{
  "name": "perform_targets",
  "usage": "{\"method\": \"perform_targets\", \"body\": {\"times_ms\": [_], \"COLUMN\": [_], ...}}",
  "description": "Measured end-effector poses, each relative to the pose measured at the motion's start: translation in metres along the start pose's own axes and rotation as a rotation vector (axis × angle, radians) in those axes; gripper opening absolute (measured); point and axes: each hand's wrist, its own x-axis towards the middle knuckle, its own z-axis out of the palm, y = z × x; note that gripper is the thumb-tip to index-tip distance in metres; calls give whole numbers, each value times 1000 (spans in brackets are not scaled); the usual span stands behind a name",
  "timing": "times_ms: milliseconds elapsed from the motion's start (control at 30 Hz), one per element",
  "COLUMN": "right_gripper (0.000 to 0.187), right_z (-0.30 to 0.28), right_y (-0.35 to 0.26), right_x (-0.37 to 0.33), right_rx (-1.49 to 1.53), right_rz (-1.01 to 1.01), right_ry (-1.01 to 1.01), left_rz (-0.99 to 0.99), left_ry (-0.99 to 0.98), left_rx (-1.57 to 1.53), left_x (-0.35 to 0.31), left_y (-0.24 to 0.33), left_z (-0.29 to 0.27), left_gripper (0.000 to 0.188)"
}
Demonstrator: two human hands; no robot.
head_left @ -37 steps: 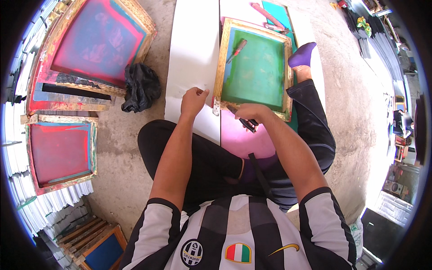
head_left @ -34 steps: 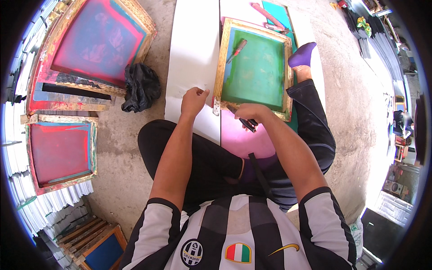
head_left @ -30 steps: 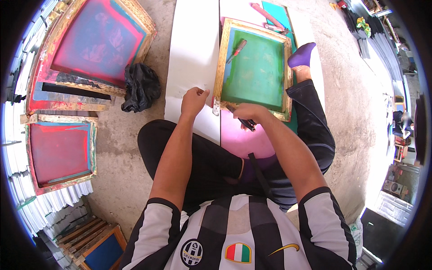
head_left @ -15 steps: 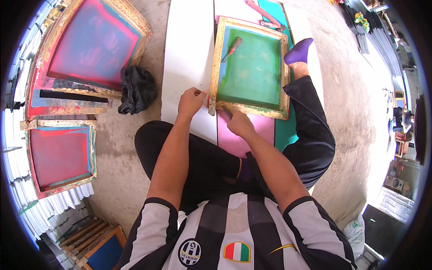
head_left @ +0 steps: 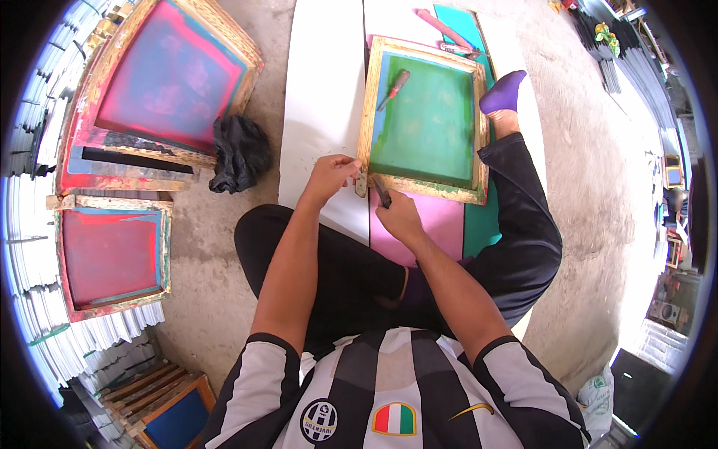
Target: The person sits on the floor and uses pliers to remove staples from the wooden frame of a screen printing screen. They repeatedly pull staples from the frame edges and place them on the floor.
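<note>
A wooden screen-printing frame [head_left: 366,112] with green mesh [head_left: 430,123] lies flat on coloured boards before me. My right hand [head_left: 402,218] is closed round a narrow dark hand tool [head_left: 381,193], its tip against the frame's near rail by the left corner. Just left of that corner is my left hand [head_left: 333,179], fingers curled and fingertips together at the wood's edge. Whether they pinch anything small is unclear. On the mesh rests a screwdriver [head_left: 395,88] with a dark and red handle.
Beneath the frame are white [head_left: 318,97], pink [head_left: 434,224] and teal boards. Pliers [head_left: 460,50] and a reddish bar [head_left: 441,28] lie beyond it. At left are a large pink-blue screen [head_left: 172,82], a smaller red one [head_left: 112,254] and a black plastic bag [head_left: 241,153]. My purple-socked foot [head_left: 502,93] is right.
My left hand has moved in to the frame's near left corner. The right hand's tool now sits closer to that corner. The whole view has shifted slightly.
</note>
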Motion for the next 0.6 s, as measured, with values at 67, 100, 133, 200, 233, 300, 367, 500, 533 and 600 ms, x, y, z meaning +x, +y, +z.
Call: {"method": "perform_targets", "body": {"times_ms": [67, 100, 133, 200, 233, 300, 367, 500, 533, 600], "right_gripper": [25, 24, 23, 22, 21, 19, 19, 36, 42, 41], "right_z": [6, 9, 13, 12, 12, 34, 45, 45, 47, 50], "right_y": [-8, -15, -22, -46, -60, -61, -66, -80, -78, -75], "right_x": [7, 11, 15, 13, 12, 24, 30, 32, 38, 39], "right_rx": [58, 95, 132, 282, 355, 446, 558, 695, 671, 663], "right_rz": [-67, -99, -130, -15, 45, 58, 95, 255, 259, 273], "right_ry": [-17, -50, -83, -218, -286, -363, -443, -663, -717, -699], "left_rz": [-35, -30, -24, -52, -86, -149, -208, -336, -345, -362], "left_ry": [-43, -34, -25, 27, 69, 143, 205, 317, 338, 381], "left_rx": [-65, -101, -136, -179, -186, -221, -276, -352, -328, -280], "left_x": [-9, -11, -13, -15, -13, -12, -10, -5, -4, 1], "left_y": [10, 10, 9, 3, -2, -10, -16, -21, -21, -21], "left_z": [-1, -4, -7, -15, -21, -31, -40, -49, -48, -46], "left_gripper": [37, 36, 35, 33, 32, 29, 27, 24, 25, 26]}}
